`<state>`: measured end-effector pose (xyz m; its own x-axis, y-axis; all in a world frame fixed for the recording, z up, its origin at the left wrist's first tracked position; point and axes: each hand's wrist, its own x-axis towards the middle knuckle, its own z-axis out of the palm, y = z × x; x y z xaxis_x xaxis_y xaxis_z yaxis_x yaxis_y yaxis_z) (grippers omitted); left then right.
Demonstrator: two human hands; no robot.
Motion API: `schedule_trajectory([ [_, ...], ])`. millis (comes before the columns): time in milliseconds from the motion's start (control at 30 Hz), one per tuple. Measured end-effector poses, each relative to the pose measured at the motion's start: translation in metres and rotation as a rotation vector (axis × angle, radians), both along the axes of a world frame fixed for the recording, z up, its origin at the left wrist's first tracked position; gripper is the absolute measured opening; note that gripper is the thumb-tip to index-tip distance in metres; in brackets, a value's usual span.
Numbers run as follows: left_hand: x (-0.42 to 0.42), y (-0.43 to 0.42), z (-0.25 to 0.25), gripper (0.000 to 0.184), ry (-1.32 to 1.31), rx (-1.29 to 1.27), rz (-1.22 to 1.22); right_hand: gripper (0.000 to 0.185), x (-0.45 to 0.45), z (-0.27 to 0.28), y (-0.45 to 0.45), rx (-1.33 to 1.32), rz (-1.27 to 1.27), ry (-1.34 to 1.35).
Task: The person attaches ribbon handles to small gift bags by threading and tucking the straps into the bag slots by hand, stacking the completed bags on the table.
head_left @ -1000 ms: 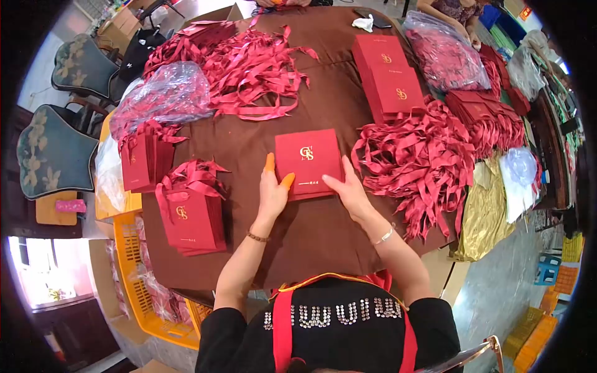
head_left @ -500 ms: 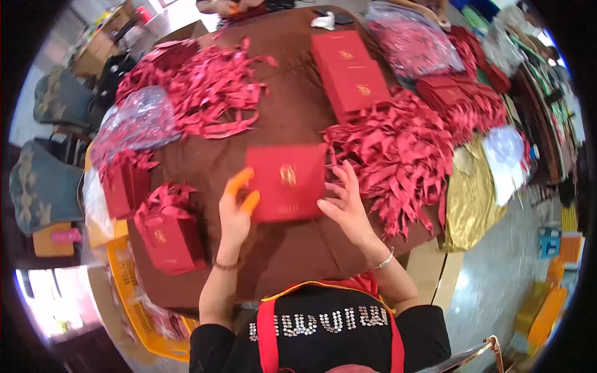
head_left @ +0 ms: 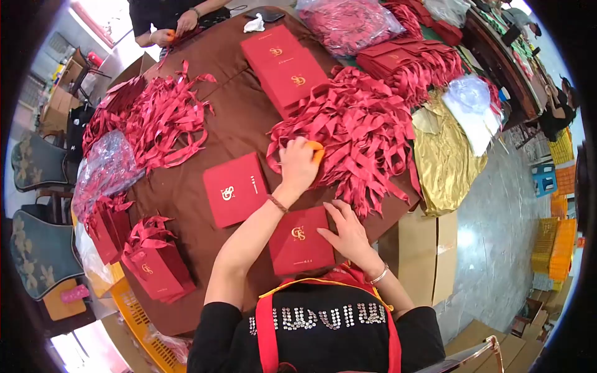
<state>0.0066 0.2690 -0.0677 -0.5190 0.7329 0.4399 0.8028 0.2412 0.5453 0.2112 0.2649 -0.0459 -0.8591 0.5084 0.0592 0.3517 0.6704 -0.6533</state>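
My left hand (head_left: 300, 163), with orange covers on its thumb and finger, reaches across to the left edge of a large heap of red ribbons (head_left: 357, 133). Its fingers are curled at the ribbons; what they hold is hidden. My right hand (head_left: 346, 233) rests with spread fingers on the right side of a flat red bag (head_left: 297, 239) with a gold logo, near my body. Left of my forearm, a red stack (head_left: 235, 189) with a similar logo lies flat and turned sideways.
Red bags with ribbon handles (head_left: 158, 267) stand at the left. Another ribbon pile (head_left: 161, 124) and a plastic bag (head_left: 109, 168) lie behind them. Red stacks (head_left: 289, 71) lie at the back; gold wrapping (head_left: 448, 155) is at the right. A person's hands (head_left: 177, 28) are across the table.
The red stack between my hands now lies at the left. My left hand has crossed to the ribbon heap, and my right hand is on a separate bag near me. The view has turned right.
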Motion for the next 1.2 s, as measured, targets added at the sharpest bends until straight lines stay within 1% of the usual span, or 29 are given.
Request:
schedule_trajectory([
  [33,-0.006,0.000,0.001,0.014,-0.049,0.066,-0.008,0.057,0.002,0.002,0.005,0.006,-0.005,0.004],
  [67,-0.009,-0.005,0.003,0.011,-0.337,0.169,-0.040,0.054,0.005,0.004,0.010,-0.193,-0.038,0.027],
  [100,-0.010,-0.016,0.019,0.009,-0.626,0.266,-0.068,0.050,0.007,0.003,0.013,-0.397,-0.067,0.050],
  [133,-0.013,-0.031,0.038,0.008,-0.745,0.304,-0.087,0.044,0.007,-0.001,0.016,-0.394,-0.038,0.127],
  [167,-0.019,-0.048,0.054,0.008,-0.861,0.345,-0.099,0.044,0.003,0.000,0.016,-0.407,-0.030,0.126],
  [233,-0.035,-0.082,0.065,0.013,-0.824,0.425,-0.067,0.041,-0.009,0.007,0.016,-0.540,0.049,0.187],
  [300,-0.044,-0.119,0.084,0.013,-0.871,0.394,0.050,0.039,-0.021,0.018,0.012,-0.539,0.110,0.193],
  [333,-0.051,-0.136,0.077,0.018,-0.786,0.392,0.109,0.039,-0.027,0.019,0.010,-0.518,0.136,0.216],
  [367,-0.056,-0.154,0.075,0.018,-0.780,0.388,0.143,0.038,-0.032,0.018,0.006,-0.503,0.160,0.236],
  [433,-0.061,-0.189,0.072,0.025,-0.539,-0.168,0.303,0.037,-0.039,0.012,0.002,-0.486,0.157,0.221],
  [467,-0.059,-0.201,0.065,0.032,-0.429,-0.342,0.304,0.037,-0.039,0.011,0.001,-0.496,0.154,0.208],
  [500,-0.058,-0.212,0.053,0.031,-0.201,-0.348,0.282,0.037,-0.040,0.012,0.000,-0.504,0.152,0.195],
  [567,-0.059,-0.221,0.048,0.029,0.085,-0.358,0.261,0.037,-0.040,0.012,0.000,-0.545,0.146,0.169],
  [700,-0.056,-0.204,0.045,0.026,0.027,-0.346,0.305,0.037,-0.037,0.005,0.000,-0.524,0.128,0.137],
  [767,-0.066,-0.187,0.032,0.022,0.168,-0.284,0.448,0.037,-0.039,0.006,0.001,-0.516,0.123,0.140],
  [800,-0.070,-0.180,0.027,0.022,0.163,-0.282,0.450,0.037,-0.039,0.007,0.001,-0.507,0.117,0.145],
  [867,-0.079,-0.167,0.019,0.017,0.279,-0.370,0.553,0.037,-0.039,0.008,0.001,-0.494,0.104,0.144],
  [967,-0.088,-0.163,0.000,0.013,0.280,-0.392,0.520,0.036,-0.042,0.007,0.004,-0.461,0.081,0.127],
  [1000,-0.088,-0.162,0.000,0.012,0.211,-0.416,0.530,0.034,-0.042,0.004,0.006,-0.394,0.091,0.145],
  [1033,-0.091,-0.166,-0.002,0.011,0.249,-0.332,0.500,0.033,-0.042,0.002,0.008,-0.327,0.102,0.159],
  [1067,-0.089,-0.170,-0.003,0.011,0.005,-0.154,0.475,0.028,-0.043,0.001,0.009,-0.258,0.116,0.180],
  [1100,-0.089,-0.173,0.005,0.011,-0.235,0.025,0.450,0.028,-0.045,0.000,0.011,-0.261,0.104,0.164],
  [1167,-0.086,-0.192,0.035,0.015,-0.907,0.537,0.238,0.023,-0.050,-0.001,0.012,-0.078,0.187,0.216],
  [1200,-0.085,-0.209,0.055,0.018,-0.933,0.665,0.153,0.021,-0.053,0.000,0.011,-0.090,0.199,0.234],
])
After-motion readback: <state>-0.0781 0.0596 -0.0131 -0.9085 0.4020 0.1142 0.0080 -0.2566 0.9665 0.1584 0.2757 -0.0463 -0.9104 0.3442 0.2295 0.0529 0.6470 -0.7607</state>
